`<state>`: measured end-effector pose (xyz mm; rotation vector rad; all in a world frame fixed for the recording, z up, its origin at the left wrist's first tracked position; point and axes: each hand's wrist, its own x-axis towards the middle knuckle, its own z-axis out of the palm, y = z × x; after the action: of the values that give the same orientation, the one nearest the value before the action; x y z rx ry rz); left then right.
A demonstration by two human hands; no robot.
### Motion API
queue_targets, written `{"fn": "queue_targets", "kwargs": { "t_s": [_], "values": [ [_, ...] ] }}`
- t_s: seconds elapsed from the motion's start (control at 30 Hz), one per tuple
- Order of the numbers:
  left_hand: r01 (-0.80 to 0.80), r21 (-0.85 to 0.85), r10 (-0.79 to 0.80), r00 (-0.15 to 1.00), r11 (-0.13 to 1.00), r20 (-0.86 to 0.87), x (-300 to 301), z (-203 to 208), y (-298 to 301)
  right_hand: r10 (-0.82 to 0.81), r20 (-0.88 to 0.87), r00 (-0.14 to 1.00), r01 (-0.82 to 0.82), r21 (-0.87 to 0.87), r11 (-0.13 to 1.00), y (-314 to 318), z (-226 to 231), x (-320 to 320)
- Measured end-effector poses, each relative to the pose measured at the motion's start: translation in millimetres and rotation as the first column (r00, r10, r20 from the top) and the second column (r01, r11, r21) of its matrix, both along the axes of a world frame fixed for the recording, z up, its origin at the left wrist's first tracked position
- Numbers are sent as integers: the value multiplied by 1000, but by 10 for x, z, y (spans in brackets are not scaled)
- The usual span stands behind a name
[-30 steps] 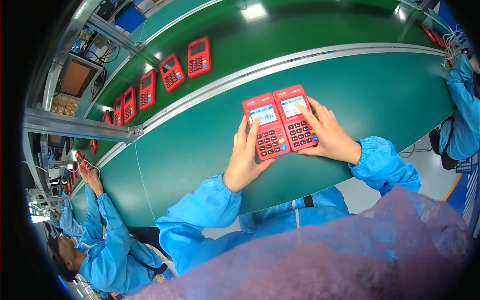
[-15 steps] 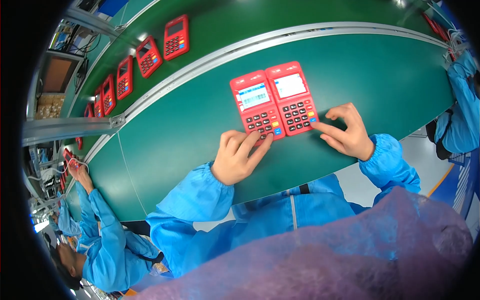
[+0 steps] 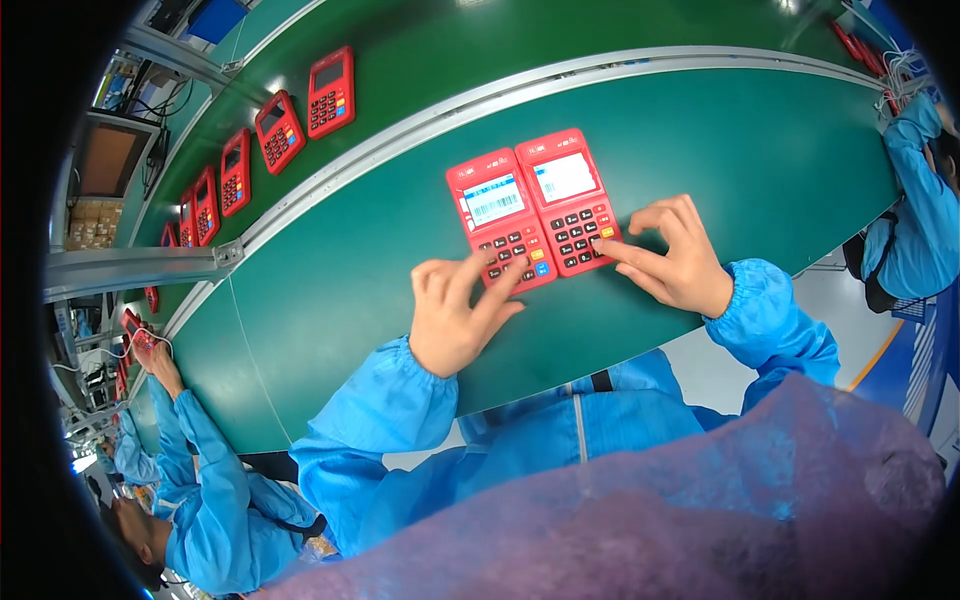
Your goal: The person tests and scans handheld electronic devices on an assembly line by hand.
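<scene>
Two red card payment terminals lie side by side on the green bench, face up with lit screens. Over the keypad of the left terminal (image 3: 493,199) is my left hand (image 3: 447,320), its index finger and thumb apart and the fingertips at the lower keys. My right hand (image 3: 684,264) comes in from the right, index finger stretched to the right-hand keys of the right terminal (image 3: 568,176). Its other fingers are loosely bent. Neither hand grips anything; whether the fingertips press the keys I cannot tell.
Beyond a metal rail (image 3: 440,112), several red terminals such as this one (image 3: 331,92) lie in a row on a darker green strip. A metal post (image 3: 140,268) stands at the left. A co-worker (image 3: 215,490) at lower left holds another terminal; a second person (image 3: 915,235) sits at far right.
My left fingers have moved up the keypad and spread slightly. My right index finger has shifted up along the key column. Terminals beyond the rail have slid left. The right terminal's screen shows different content.
</scene>
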<state>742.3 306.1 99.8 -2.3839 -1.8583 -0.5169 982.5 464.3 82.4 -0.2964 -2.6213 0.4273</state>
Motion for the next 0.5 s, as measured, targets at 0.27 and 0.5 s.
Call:
{"fn": "queue_targets", "kwargs": {
  "t_s": [0.27, 0.5],
  "values": [
    [-93, -6, 92, 990, 996, -107, -125, -67, 32, 4, 30, 1000, -4, -15, 1000, 121, -115, -279],
    [-95, -83, 89, 993, 992, -82, -75, -29, 78, 5, 30, 1000, -4, -33, 999, 168, -100, -293]
  ]
}}
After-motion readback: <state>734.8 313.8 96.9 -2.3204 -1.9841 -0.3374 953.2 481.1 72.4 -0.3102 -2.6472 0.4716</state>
